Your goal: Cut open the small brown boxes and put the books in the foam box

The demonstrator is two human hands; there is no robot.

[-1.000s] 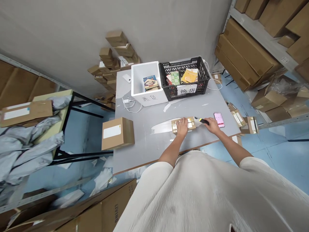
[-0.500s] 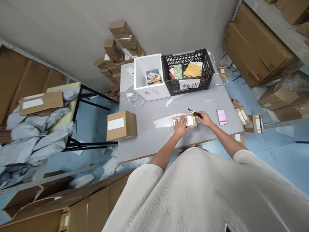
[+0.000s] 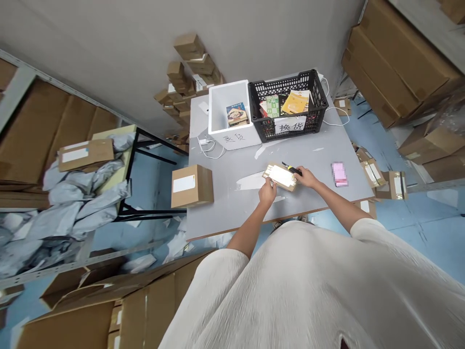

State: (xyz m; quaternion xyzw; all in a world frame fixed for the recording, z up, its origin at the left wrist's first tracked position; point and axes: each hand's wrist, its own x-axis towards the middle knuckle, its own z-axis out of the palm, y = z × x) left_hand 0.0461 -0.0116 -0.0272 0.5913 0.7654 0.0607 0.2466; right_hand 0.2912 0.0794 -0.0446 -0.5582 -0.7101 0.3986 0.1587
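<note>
A small cardboard box (image 3: 280,176) with a white label on top is tilted just above the grey table (image 3: 228,213). My left hand (image 3: 268,192) grips its near left corner, thumb on the upper face. In my right hand (image 3: 306,177) is a black and yellow utility knife (image 3: 291,168), its tip pointing up and left over the box. The fingers of that hand are also at the box's right end. A larger taped carton (image 3: 192,186) with a white label stands at the table's left edge.
At the back of the table are a white foam box (image 3: 235,140) and a black plastic crate (image 3: 261,130), both holding books. A pink, blurred item (image 3: 339,174) lies to the right. Grey parcels (image 3: 65,213) are heaped on a side table at left.
My left hand has gone from lying flat on top of the small box to gripping its left corner. The box has been lifted and turned; the knife stays in my right hand.
</note>
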